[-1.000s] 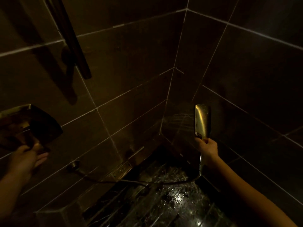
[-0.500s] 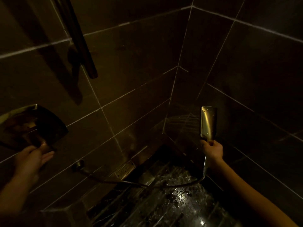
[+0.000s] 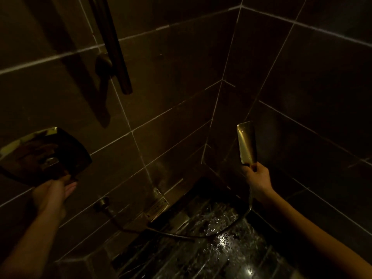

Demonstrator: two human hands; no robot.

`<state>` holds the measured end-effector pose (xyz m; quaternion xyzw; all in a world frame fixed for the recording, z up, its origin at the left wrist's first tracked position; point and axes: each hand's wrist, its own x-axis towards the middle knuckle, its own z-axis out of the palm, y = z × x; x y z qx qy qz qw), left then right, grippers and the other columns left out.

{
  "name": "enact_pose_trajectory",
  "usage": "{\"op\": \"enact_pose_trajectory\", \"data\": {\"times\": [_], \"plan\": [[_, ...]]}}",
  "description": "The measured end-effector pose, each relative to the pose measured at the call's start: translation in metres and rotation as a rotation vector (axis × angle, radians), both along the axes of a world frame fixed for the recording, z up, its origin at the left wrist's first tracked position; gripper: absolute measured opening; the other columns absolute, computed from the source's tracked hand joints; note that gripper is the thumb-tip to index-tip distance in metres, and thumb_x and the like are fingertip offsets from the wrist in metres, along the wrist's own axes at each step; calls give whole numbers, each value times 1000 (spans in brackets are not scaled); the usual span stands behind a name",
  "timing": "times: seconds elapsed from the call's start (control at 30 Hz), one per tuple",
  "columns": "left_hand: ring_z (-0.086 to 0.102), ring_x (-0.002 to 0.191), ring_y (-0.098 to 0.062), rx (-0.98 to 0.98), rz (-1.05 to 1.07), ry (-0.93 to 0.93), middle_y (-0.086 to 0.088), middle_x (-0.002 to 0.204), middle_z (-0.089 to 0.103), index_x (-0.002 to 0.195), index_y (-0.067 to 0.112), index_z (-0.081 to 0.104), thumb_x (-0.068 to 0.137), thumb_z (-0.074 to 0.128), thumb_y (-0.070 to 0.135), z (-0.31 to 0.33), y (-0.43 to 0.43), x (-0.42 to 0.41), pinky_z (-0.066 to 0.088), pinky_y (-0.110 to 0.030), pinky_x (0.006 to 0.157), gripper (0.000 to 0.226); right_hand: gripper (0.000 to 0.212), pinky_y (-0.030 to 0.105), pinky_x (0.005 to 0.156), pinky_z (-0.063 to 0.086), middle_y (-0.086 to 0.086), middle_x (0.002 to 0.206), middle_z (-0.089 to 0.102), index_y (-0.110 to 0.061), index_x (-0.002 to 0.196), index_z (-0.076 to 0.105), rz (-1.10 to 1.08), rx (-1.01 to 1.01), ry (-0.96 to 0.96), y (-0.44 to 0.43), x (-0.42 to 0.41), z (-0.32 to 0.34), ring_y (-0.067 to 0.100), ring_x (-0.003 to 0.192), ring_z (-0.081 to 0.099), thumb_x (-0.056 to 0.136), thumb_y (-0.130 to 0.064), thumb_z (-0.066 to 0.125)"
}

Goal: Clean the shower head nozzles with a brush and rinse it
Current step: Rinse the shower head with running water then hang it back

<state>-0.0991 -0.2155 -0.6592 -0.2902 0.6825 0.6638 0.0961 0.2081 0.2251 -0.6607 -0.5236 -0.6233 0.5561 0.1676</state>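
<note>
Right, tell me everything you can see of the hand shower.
The hand shower is a flat, rectangular head with rounded corners, in shiny gold-toned metal. It stands upright near the tiled corner, its smooth back toward the camera, so the nozzles are hidden. The right hand grips its handle from below. A thin hose drops from the handle, curving left to a wall outlet. No spray is visible.

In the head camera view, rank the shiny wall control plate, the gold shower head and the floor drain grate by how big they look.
1. Wall control plate, largest, though nearest the camera.
2. Shower head, held in the right hand.
3. Drain grate, smallest, farther away and dim.
</note>
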Motion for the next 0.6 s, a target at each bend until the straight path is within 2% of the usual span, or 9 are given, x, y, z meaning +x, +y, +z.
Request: {"op": "enact_pose_trajectory", "data": {"times": [0.1, 0.2, 0.3, 0.33, 0.37, 0.4, 0.47, 0.53, 0.6], "plan": [[63, 126, -26, 7, -24, -8, -15, 141, 60, 124, 10, 62, 101, 47, 2, 13, 2, 11, 55, -36, 91, 28, 11, 29, 60, 43, 5, 82, 59, -15, 109, 63, 56, -29, 58, -12, -4, 15, 15, 68, 53, 99, -15, 58], [62, 124, -28, 4, -50, -49, -17, 147, 55, 132, 9, 59, 101, 50, 3, 18, 4, 21, 55, -38, 88, 33, 15, 28, 58, 44, 5, 84, 59, -19, 113, 61, 133, -49, 130, -26, -11, 35, 15, 66, 53, 101, -14, 54], [53, 136, -36, 39, -128, -152, -21, 155, 45, 148, 6, 46, 105, 43, 6, 15, 9, 38, 48, -44, 108, 43, 12, 27, 59, 45, 1, 81, 59, -20, 110, 61, 185, -84, 207, -42, -25, 65, 12, 65, 53, 103, -17, 51], [50, 139, -39, 38, -200, -187, -21, 157, 42, 149, 5, 44, 107, 39, 8, 15, 16, 49, 45, -46, 110, 42, 12, 27, 61, 46, 1, 81, 59, -20, 109, 62, 216, -120, 230, -46, -30, 76, 13, 66, 54, 104, -21, 51], [49, 138, -41, 36, -290, -209, -21, 156, 43, 148, 3, 45, 108, 37, 9, 19, 25, 61, 46, -46, 106, 41, 14, 28, 63, 48, 1, 82, 60, -18, 110, 63, 255, -151, 251, -51, -35, 89, 14, 69, 55, 104, -25, 52], [53, 133, -42, 30, -391, -210, -22, 152, 48, 143, 3, 49, 108, 37, 8, 24, 34, 74, 50, -44, 96, 38, 16, 29, 66, 48, 2, 85, 59, -17, 111, 63, 301, -169, 262, -55, -40, 102, 15, 72, 55, 104, -26, 52], [65, 112, -38, 20, -600, -168, -21, 137, 62, 123, 7, 61, 105, 45, 5, 47, 58, 100, 53, -37, 77, 23, 19, 31, 72, 46, 5, 90, 59, -12, 114, 64, 390, -171, 291, -64, -48, 130, 18, 79, 54, 104, -24, 52], [69, 102, -28, 5, -824, -105, -14, 126, 69, 110, 15, 67, 101, 59, 9, 74, 85, 122, 54, -32, 75, 13, 19, 32, 77, 47, 7, 94, 60, -11, 113, 64, 473, -188, 331, -73, -58, 158, 19, 84, 56, 104, -22, 52], [69, 104, -21, 8, -1007, -24, -9, 125, 70, 113, 20, 67, 97, 65, 15, 102, 112, 139, 54, -27, 78, 16, 19, 33, 81, 48, 7, 97, 62, -10, 113, 65, 556, -200, 359, -82, -67, 188, 19, 89, 59, 104, -20, 51]]}}
